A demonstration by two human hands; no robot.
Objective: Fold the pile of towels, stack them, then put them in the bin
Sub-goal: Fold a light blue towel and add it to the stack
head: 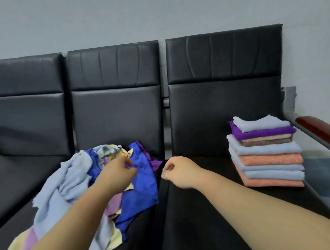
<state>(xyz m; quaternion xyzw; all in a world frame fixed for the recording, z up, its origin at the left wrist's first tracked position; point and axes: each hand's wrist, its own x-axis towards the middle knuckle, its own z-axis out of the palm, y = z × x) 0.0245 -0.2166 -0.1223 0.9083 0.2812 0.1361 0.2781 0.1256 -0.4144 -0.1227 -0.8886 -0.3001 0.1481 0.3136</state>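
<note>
1. Task item location: the pile of towels lies crumpled at the lower left of the frame on the black padded bench. The folded stack stands at the right. No bin is in view.
2. Left hand: my fingers are curled onto the blue towel on top of the pile and appear to pinch its upper part.
3. Right hand: my fingers are clenched, thumb against forefinger, with no cloth visible in them.
4. Key relation: the blue towel's long axis runs from frame centre down towards the lower centre. Its right edge lies just left of my right hand, with a strip of seat between them. My left hand is nearer.
5. Materials: the blue towel looks thin and slightly glossy; the pale blue, lilac and yellow towels look soft and matte. The stacked ones form flat rectangles.
</note>
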